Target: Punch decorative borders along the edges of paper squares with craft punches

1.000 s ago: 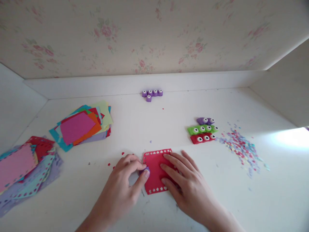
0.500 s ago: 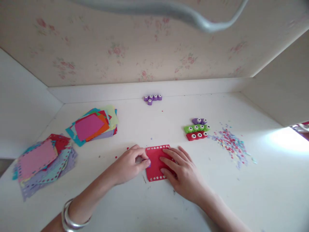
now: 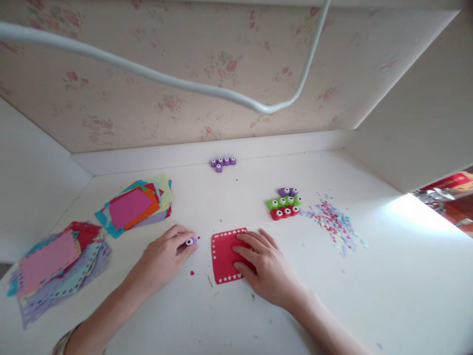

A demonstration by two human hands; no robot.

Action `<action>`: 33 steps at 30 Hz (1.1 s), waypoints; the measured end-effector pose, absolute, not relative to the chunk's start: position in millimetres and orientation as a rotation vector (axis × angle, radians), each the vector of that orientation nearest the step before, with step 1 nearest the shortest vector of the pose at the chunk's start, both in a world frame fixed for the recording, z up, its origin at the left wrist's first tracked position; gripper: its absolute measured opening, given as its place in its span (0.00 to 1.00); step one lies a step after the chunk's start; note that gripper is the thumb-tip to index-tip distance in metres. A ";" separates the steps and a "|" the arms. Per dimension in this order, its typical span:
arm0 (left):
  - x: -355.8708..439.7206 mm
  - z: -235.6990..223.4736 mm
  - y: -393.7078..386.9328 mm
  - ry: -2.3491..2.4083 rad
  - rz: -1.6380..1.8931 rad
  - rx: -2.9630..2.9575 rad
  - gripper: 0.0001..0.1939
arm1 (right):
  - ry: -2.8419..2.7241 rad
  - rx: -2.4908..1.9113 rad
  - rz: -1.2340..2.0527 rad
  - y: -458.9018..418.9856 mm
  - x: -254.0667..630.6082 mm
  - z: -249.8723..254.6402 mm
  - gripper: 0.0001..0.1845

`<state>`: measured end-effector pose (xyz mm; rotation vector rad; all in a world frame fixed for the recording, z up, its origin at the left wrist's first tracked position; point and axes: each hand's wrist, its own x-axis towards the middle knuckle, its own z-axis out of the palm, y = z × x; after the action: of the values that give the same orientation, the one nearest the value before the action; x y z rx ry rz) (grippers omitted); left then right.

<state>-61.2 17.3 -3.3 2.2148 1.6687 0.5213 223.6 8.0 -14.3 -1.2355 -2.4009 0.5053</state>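
My left hand (image 3: 172, 251) pinches a small purple craft punch (image 3: 189, 241), its face with a dark star mark turned up, just left of the red card. On the white table lies the red card (image 3: 223, 256), with rows of small punched shapes along its top, left and bottom edges. My right hand (image 3: 264, 264) rests on the card's right side, fingers spread and lying flat, hiding that edge. A red paper heart (image 3: 192, 272) lies between my left hand and the card.
Several red, green and purple punches (image 3: 284, 202) stand right of centre, beside scattered confetti (image 3: 334, 222). More purple punches (image 3: 222, 161) sit by the back wall. Coloured paper (image 3: 133, 207) and punched cards (image 3: 55, 261) are piled at left. A white cable (image 3: 185, 84) hangs across the top.
My left hand has drawn the purple punch off the card's left edge and away to the left, uncovering punched shapes there. My right hand stays on the card. The camera view has shifted.
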 end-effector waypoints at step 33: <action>161.1 0.0 201.3 1.255 0.527 2.357 0.13 | -2.337 -1.221 0.594 11.7 229.8 -11.1 0.10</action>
<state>161.1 201.3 0.0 2.3572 1.2553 0.5266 229.8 11.7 -11.1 -1.2206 -2.3373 0.5937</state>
